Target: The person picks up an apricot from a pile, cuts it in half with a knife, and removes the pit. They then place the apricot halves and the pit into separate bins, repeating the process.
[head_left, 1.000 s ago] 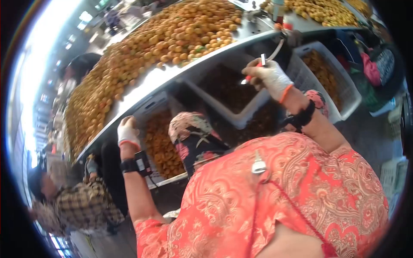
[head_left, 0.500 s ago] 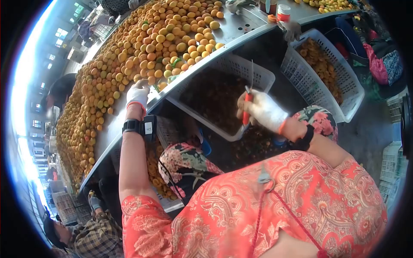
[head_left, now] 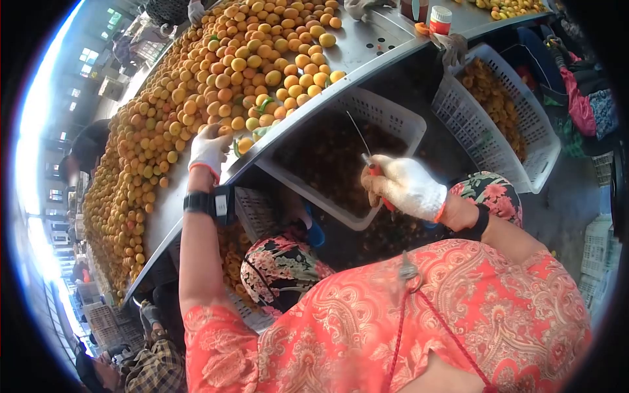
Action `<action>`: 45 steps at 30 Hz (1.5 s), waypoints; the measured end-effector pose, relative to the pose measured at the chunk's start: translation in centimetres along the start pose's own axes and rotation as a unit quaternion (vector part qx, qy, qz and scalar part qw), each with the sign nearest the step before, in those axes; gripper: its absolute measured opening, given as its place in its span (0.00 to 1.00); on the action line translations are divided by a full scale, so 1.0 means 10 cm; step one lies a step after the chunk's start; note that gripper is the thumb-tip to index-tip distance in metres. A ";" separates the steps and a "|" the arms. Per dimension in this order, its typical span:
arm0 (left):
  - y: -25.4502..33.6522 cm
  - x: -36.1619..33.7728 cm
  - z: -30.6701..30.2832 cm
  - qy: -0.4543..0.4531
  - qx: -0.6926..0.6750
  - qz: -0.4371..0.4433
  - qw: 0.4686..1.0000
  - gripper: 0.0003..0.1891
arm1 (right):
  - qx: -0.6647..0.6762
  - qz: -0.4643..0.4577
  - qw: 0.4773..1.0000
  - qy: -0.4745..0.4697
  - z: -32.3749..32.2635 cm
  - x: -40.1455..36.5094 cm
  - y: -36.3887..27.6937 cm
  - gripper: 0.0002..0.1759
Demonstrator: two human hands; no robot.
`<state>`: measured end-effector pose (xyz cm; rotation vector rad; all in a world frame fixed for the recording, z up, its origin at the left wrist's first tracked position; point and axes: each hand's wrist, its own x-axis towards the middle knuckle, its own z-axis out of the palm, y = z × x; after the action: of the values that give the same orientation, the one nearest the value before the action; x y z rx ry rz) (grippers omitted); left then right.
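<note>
My left hand (head_left: 209, 145), in a white glove, is at the near edge of the fruit pile, with its bent fingers around an orange fruit (head_left: 225, 131). Over the white basket (head_left: 418, 131) of dark pieces, my right hand (head_left: 406, 187), also gloved, is closed on a red-handled knife (head_left: 359, 136). The thin blade points up and to the left. Many orange and yellow fruits (head_left: 216, 82) are heaped on the metal table (head_left: 367, 56). A fruit with a green leaf (head_left: 244, 145) lies right beside my left hand.
Another white basket (head_left: 481, 134) with orange pieces stands at the right. A red and white jar (head_left: 440, 21) and a grey glove (head_left: 452, 47) are at the table's edge. A person in a plaid shirt (head_left: 156, 370) is at the lower left; a co-worker's hand (head_left: 196, 12) is at the top.
The knife has tilted further to the left in my right hand. My left hand has shifted slightly down, its fingers still at the fruit. A co-worker's hand at the top has moved nearer the pile.
</note>
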<state>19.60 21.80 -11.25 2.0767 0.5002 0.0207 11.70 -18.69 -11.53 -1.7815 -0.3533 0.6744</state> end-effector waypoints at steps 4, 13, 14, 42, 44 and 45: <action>0.64 -1.11 0.06 -0.053 -0.256 0.062 0.963 0.23 | 0.050 -0.064 0.997 -0.007 0.11 -0.09 -0.20 0.05; 0.83 -2.50 0.29 -0.049 -0.444 0.062 0.893 0.15 | 0.093 -0.135 0.985 0.059 0.32 -0.30 -0.49 0.08; 0.76 -2.56 0.32 -0.059 -0.444 0.066 0.892 0.14 | 0.121 -0.113 0.985 0.041 0.33 -0.28 -0.50 0.09; 1.02 -3.92 0.11 -0.021 -0.446 0.100 0.889 0.19 | 0.199 -0.148 0.967 -0.062 0.65 -0.88 -0.98 0.10; 1.04 -3.99 0.07 -0.011 -0.447 0.108 0.888 0.18 | 0.179 -0.168 0.967 -0.067 0.69 -0.92 -1.01 0.10; 1.05 -4.02 0.05 -0.002 -0.449 0.113 0.886 0.16 | 0.180 -0.171 0.966 -0.067 0.70 -0.95 -1.03 0.10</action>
<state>-13.56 2.27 4.51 1.2004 0.1739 0.3262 0.94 -15.27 -0.65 -1.2926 -0.5776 0.5700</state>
